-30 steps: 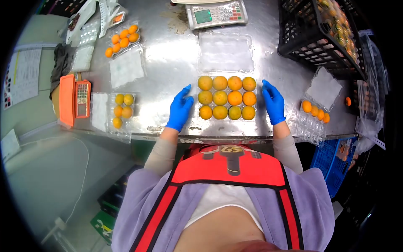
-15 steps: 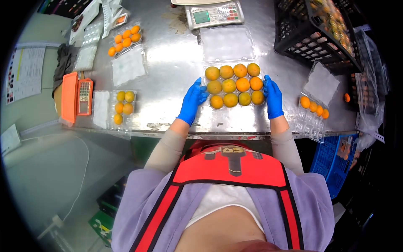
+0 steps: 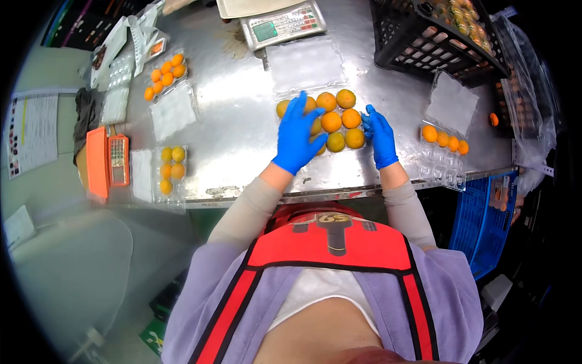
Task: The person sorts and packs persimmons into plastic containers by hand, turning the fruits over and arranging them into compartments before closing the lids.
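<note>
On the metal table, the oranges sit in rows in an open clear box. The left hand, fingers spread wide, partly covers the leftmost ones; the right hand curls beside the rightmost, its grip unclear. They look round, greenish yellow to bright orange.

In front of me, fruit sits in a box on the table. Behind it is a scale, with a crate to the right.
</note>
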Demonstrator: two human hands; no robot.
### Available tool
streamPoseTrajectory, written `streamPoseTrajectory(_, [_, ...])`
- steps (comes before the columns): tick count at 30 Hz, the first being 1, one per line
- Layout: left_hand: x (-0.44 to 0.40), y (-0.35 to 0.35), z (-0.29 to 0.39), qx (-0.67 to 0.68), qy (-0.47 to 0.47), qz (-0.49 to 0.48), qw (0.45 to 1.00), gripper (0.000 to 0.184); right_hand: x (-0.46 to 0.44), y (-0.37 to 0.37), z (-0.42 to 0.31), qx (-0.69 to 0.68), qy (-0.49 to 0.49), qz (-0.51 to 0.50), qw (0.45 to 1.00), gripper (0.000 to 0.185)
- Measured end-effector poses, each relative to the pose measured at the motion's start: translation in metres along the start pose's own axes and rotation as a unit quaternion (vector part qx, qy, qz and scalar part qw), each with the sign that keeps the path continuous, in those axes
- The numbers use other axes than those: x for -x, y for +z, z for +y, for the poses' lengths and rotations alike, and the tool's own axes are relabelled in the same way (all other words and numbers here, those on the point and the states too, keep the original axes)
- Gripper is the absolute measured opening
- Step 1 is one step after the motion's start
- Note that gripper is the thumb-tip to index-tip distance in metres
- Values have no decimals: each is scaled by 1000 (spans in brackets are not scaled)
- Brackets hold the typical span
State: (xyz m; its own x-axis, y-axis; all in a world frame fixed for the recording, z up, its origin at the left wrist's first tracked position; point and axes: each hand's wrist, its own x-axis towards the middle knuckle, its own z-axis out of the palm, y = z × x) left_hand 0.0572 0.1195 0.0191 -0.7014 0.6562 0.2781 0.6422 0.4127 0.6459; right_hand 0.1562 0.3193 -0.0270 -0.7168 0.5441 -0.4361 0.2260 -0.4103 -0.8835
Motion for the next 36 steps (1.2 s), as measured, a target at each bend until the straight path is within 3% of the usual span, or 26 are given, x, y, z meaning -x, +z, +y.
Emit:
streamPoseTrajectory(1, [-9, 4, 5, 1, 3, -3, 1000, 51, 2, 0, 3, 4, -7, -7, 1000, 37])
streamPoseTrajectory(4, [-31, 17, 9, -175, 64, -121, 975, 45, 10, 1, 1, -24, 7, -10, 1000, 38])
streamPoseTrajectory(10, [-52, 26, 4, -298, 111, -249, 915, 39, 13, 2, 4, -38, -16, -19, 999, 35])
streamPoseTrajectory(17, [-55, 24, -3, -264, 133, -269, 917, 37, 11, -1, 8, -49, -21, -37, 998, 35])
streamPoseTrajectory(20, [-51, 6, -5, -187, 102, -275, 938, 44, 11, -4, 5, -40, -15, -44, 998, 35])
streamPoseTrajectory(22, [-42, -4, -12, 45, 54, -179, 981, 48, 15, -5, -2, -2, -4, -48, 999, 36])
streamPoseTrajectory(23, [-35, -8, -12, 43, 51, -177, 982, 48, 14, -6, -1, -2, -2, -51, 999, 36])
streamPoseTrajectory(24, [-30, -14, -9, 239, -31, -170, 956, 51, 14, -4, -1, 41, -96, -42, 994, 36])
streamPoseTrajectory(25, [-27, -19, -8, 424, -111, -153, 886, 53, 14, -1, -2, 84, -189, -34, 978, 37])
streamPoseTrajectory(26, [-21, -16, -16, 465, -88, -133, 871, 56, 16, -1, -6, 86, -194, -52, 976, 39])
streamPoseTrajectory(30, [-15, -28, -4, 526, -104, -97, 838, 58, 38, 22, -49, 38, -103, -142, 984, 43])
streamPoseTrajectory(33, [-16, -36, 3, 499, -79, -74, 860, 59, 51, 40, -65, -6, -87, -229, 969, 44])
streamPoseTrajectory(36, [-15, -43, 8, 427, -40, -40, 903, 59, 63, 60, -77, -3, -104, -244, 964, 50])
